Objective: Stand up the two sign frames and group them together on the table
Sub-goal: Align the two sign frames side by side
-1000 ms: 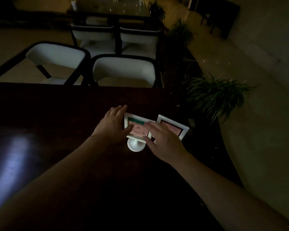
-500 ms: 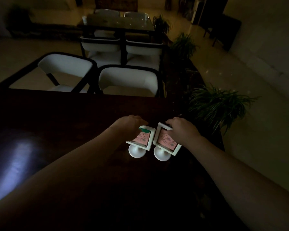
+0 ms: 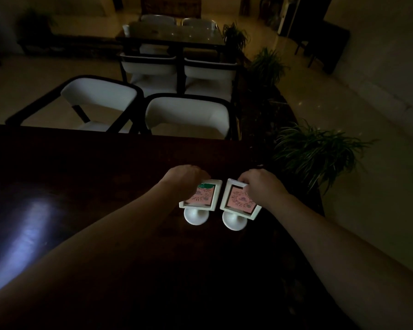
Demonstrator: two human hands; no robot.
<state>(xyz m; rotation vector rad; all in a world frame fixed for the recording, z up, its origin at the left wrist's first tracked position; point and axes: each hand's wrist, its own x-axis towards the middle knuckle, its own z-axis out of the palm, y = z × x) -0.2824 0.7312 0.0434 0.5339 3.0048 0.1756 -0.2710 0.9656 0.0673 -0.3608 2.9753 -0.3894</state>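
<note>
Two white sign frames with pink cards stand upright side by side on the dark wooden table (image 3: pixel 81 177), each on a round white foot. My left hand (image 3: pixel 184 178) grips the top of the left sign frame (image 3: pixel 204 196), which has a green strip at its top edge. My right hand (image 3: pixel 260 186) holds the top right of the right sign frame (image 3: pixel 237 201). A narrow gap separates the two frames. My fingers hide the upper back edges of both.
Two white-cushioned chairs (image 3: pixel 188 115) stand against the table's far edge. A potted plant (image 3: pixel 317 153) sits just off the table's right edge. Farther back are another table (image 3: pixel 172 34) with chairs and more plants. A bright reflection lies on the tabletop at left.
One second ago the frames lay tilted back under my hands; both now stand upright on their feet, close together. My hands have shifted to the frames' tops.
</note>
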